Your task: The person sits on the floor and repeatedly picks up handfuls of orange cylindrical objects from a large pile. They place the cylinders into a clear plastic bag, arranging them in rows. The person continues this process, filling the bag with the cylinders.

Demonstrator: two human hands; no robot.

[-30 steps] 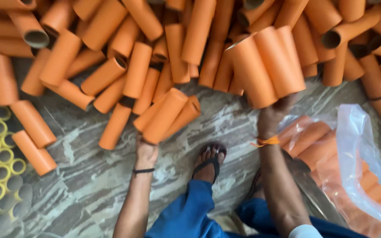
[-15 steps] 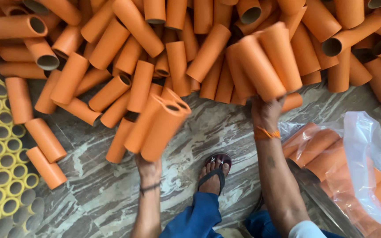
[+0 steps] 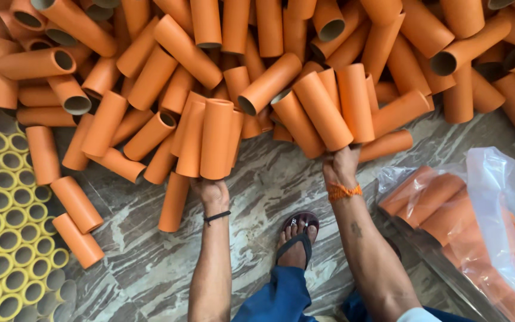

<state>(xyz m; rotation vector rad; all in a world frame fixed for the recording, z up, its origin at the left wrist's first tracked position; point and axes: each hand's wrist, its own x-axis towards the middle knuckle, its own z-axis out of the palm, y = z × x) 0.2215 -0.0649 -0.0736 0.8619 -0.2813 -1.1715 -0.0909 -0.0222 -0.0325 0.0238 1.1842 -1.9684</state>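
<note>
Both hands work at the near edge of the heap of orange tubes (image 3: pixel 257 71) on the marble floor (image 3: pixel 144 262). The left hand (image 3: pixel 211 192) has its grip clamped on the lower ends of a few tubes (image 3: pixel 210 140); the right hand (image 3: pixel 341 168) likewise clasps a fan of three (image 3: pixel 329 110), just right of the left bundle. These look like light, stiff, hollow cardboard, smooth enough to slip, so grasping the ends bunched together suits them. Half a second ago the right bundle sat higher, and the left one leaned more.
</note>
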